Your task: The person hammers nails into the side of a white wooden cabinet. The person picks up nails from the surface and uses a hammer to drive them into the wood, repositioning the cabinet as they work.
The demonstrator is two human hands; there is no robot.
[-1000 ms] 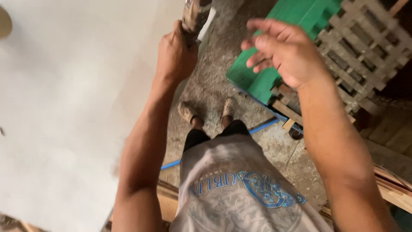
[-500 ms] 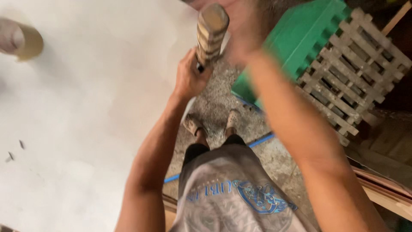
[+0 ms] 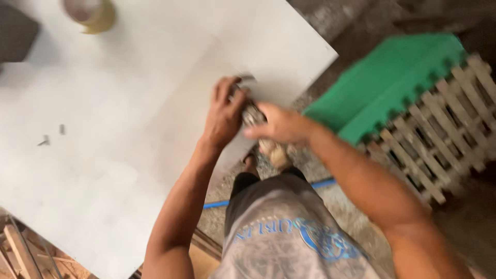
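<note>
My left hand [image 3: 223, 112] is closed around a grimy, wood-handled tool [image 3: 251, 113] over the near edge of a large white board [image 3: 129, 103]. My right hand [image 3: 281, 125] comes in from the right, and its fingers pinch the same tool just beside the left hand. Motion blur hides the tool's exact shape. Both hands hover close to the board's right corner, above my feet on the dirty concrete floor.
A roll of tape [image 3: 93, 13] and a dark object [image 3: 15, 31] lie at the board's far side, with two small metal bits [image 3: 51, 135] at its left. A green foam mat [image 3: 387, 82] lies on a wooden slatted pallet [image 3: 439, 139] to the right. A blue strip [image 3: 320, 183] crosses the floor.
My left hand has lowered the tool from up high to the board's edge. My right hand swung in and took hold of it too. The view tilted, showing more of the board.
</note>
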